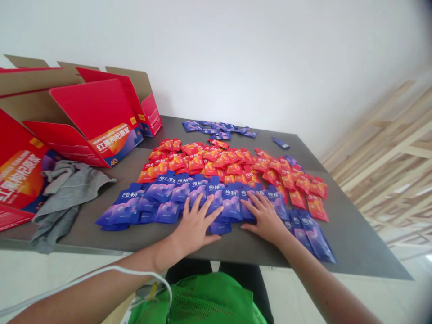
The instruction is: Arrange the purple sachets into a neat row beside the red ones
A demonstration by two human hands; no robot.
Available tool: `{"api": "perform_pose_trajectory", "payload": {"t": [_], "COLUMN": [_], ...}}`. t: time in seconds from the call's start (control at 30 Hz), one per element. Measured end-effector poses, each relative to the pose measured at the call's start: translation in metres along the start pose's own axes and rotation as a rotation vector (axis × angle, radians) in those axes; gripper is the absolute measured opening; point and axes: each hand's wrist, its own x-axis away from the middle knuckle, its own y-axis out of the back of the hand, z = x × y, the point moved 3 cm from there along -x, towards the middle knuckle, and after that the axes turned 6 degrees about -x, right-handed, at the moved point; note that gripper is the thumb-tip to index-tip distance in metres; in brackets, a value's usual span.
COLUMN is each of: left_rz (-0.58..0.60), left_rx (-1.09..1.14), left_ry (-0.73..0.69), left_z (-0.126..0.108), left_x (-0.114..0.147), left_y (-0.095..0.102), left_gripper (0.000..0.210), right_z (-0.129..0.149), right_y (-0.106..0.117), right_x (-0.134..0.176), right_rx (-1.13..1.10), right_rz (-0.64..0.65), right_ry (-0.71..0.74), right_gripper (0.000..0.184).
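Head view: two hands, left hand [195,226] and right hand [265,217], fingers spread, flat on glossy blue sachets [216,200] at table [354,234] edge.

Your left hand [197,225] and right hand [265,217] lie flat, fingers spread, on the near row of blue sachets [189,193] on the grey table [354,234]. Behind that row spreads a mass of red sachets [229,163], and a few more blue ones sit far back [218,128]. At your left a grey cloth [64,191] lies beside open red boxes [97,121]. A green mesh bag [205,301] sits below the table edge
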Motion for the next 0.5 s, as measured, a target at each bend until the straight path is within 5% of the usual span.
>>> {"api": "perform_pose_trajectory", "payload": {"t": [0.3,0.4,0.5], "left_rz": [0.0,-0.022,-0.114], "left_rx": [0.009,-0.043,-0.151], "left_ry": [0.018,0.0,0.087], "left_z": [0.007,0.017,0.057], "left_x": [-0.03,-0.008,0.041], "left_y": [-0.002,0.012,0.032], "left_gripper": [0.07,0.071,0.065], "right_z": [-0.009,-0.009,-0.007], "right_y": [-0.004,-0.003,0.0], "right_x": [-0.01,-0.008,-0.002], "right_rx": [0.02,0.058,0.112], "right_rz": [-0.026,-0.041,-0.073], "right_ry": [0.0,0.007,0.011], "right_gripper": [0.068,0.07,0.074]}}
